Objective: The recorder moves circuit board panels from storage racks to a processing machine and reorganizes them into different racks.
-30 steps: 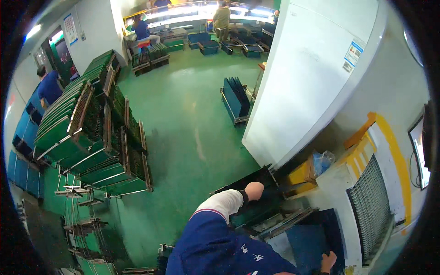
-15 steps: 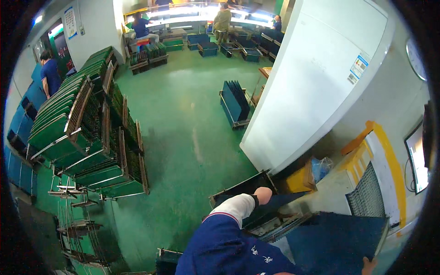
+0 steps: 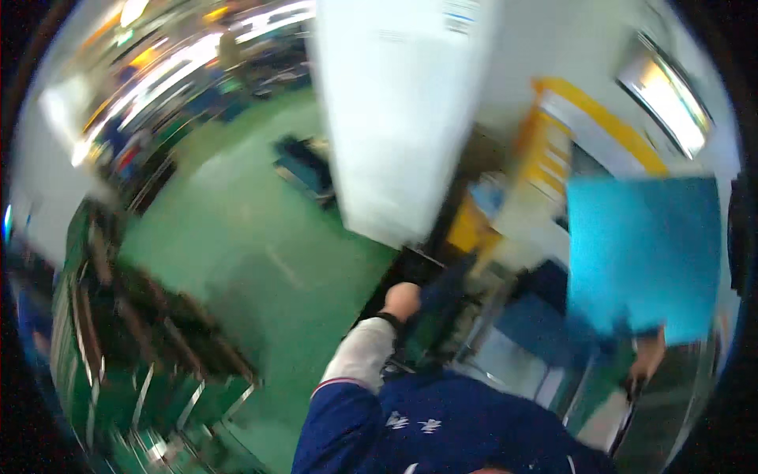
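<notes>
cabinet label [image 3: 460,16], shirt lettering [image 3: 430,426]: both unreadable

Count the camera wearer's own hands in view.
2. The left hand is at the dark rack, below the white cabinet in the image; its grip is unclear. The right hand holds the blue panel by its lower edge. Neither is fully hidden.

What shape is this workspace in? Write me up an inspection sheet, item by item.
Surface: green floor, racks standing on it.
Job's things: bright blue panel, raised at the right; dark panel beside the left hand.
Clutter: stacked board racks at the left, blurred.
Hands: right hand holds the bright blue panel at its lower edge; left hand is closed at the dark panel, grip unclear.
Cables: too blurred to tell.
Surroundings: tall white cabinet; lit screen at upper right.
</notes>
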Demonstrator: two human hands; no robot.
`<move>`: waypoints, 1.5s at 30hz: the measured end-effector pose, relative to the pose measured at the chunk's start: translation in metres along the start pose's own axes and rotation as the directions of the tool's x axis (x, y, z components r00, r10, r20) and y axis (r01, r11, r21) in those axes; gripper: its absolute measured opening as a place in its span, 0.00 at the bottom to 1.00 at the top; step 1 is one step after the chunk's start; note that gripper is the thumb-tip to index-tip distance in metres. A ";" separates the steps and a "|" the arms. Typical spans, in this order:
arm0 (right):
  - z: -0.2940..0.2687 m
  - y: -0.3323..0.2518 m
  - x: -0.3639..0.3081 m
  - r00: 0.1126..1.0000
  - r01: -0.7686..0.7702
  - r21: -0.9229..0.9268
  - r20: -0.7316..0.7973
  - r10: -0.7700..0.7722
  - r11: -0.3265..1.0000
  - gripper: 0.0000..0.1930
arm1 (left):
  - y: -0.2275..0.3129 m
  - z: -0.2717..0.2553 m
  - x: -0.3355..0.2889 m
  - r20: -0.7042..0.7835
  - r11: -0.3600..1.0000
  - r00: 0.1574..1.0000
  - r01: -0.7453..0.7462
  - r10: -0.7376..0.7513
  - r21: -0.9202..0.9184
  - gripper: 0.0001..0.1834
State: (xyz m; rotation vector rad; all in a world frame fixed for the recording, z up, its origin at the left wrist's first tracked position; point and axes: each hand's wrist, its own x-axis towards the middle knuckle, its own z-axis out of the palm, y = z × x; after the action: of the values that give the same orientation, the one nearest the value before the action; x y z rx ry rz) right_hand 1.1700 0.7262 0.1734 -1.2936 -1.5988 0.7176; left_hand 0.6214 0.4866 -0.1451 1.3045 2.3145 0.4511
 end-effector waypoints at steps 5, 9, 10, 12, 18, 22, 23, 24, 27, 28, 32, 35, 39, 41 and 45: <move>0.039 0.067 0.040 0.964 -0.163 0.804 0.008 0.264 0.571 0.20 | -0.031 -0.008 -0.002 -0.122 0.992 0.991 -0.030 0.045 0.124 0.11; 0.009 0.171 0.079 0.975 0.126 -0.120 -0.167 -0.145 0.985 0.17 | -0.016 0.000 0.008 -0.062 0.989 0.997 -0.046 0.055 0.138 0.13; 0.013 0.176 0.087 0.985 0.078 -0.212 -0.134 -0.108 0.974 0.12 | -0.007 0.005 0.001 -0.022 0.988 0.999 -0.031 0.035 0.149 0.14; 0.038 0.181 0.098 0.988 0.066 -0.313 -0.110 -0.105 0.947 0.11 | -0.003 0.000 -0.008 0.014 0.983 1.000 0.005 -0.008 0.185 0.14; 0.086 0.272 0.210 0.988 0.062 0.077 -0.146 -0.051 0.995 0.08 | 0.009 -0.003 -0.003 0.070 0.974 0.991 0.093 -0.110 0.208 0.15; 0.136 0.303 0.267 0.979 -0.140 0.555 -0.048 0.199 0.820 0.05 | 0.013 -0.013 -0.008 0.108 0.936 0.966 0.196 -0.236 0.292 0.16; 0.125 0.316 0.290 0.991 -0.072 0.480 -0.068 0.118 0.874 0.06 | 0.019 -0.008 -0.002 0.125 0.935 0.963 0.194 -0.239 0.296 0.16; 0.102 0.325 0.317 0.995 0.012 0.393 -0.095 0.028 0.920 0.07 | 0.026 0.002 0.007 0.113 0.951 0.975 0.155 -0.191 0.266 0.17; 0.098 0.317 0.348 0.988 -0.123 0.548 -0.006 0.151 0.827 0.09 | 0.024 0.012 0.012 0.047 0.955 0.988 0.131 -0.149 0.266 0.17; 0.119 0.304 0.337 0.911 -0.410 0.561 0.213 0.353 0.719 0.10 | 0.023 -0.002 0.000 0.018 0.935 0.983 0.168 -0.183 0.313 0.17; 0.120 0.251 0.334 0.702 -0.709 0.443 0.365 0.612 0.549 0.16 | 0.029 -0.013 0.003 0.043 0.929 0.964 0.241 -0.263 0.282 0.17; 0.110 0.224 0.331 0.857 -0.470 0.104 0.295 0.424 0.877 0.16 | 0.036 -0.002 0.012 0.037 0.943 0.964 0.250 -0.264 0.218 0.16; 0.179 0.191 0.309 0.911 0.373 -0.709 0.157 -0.381 0.599 0.20 | 0.031 -0.004 0.005 0.023 0.938 0.956 0.282 -0.292 0.201 0.16; 0.198 0.197 0.305 0.908 0.355 -0.793 0.166 -0.385 0.494 0.24 | 0.030 0.003 0.006 0.022 0.957 0.970 0.235 -0.242 0.167 0.16; 0.236 0.192 0.319 0.949 0.303 -0.848 0.228 -0.216 0.435 0.30 | 0.006 0.004 -0.009 -0.026 0.949 0.966 0.256 -0.255 0.183 0.17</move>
State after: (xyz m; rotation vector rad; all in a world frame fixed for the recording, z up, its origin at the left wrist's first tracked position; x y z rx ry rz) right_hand 1.0297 1.1095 0.0066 -1.6425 -2.3075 -0.3835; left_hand 0.6317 0.4824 -0.1440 1.0593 2.5318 0.1550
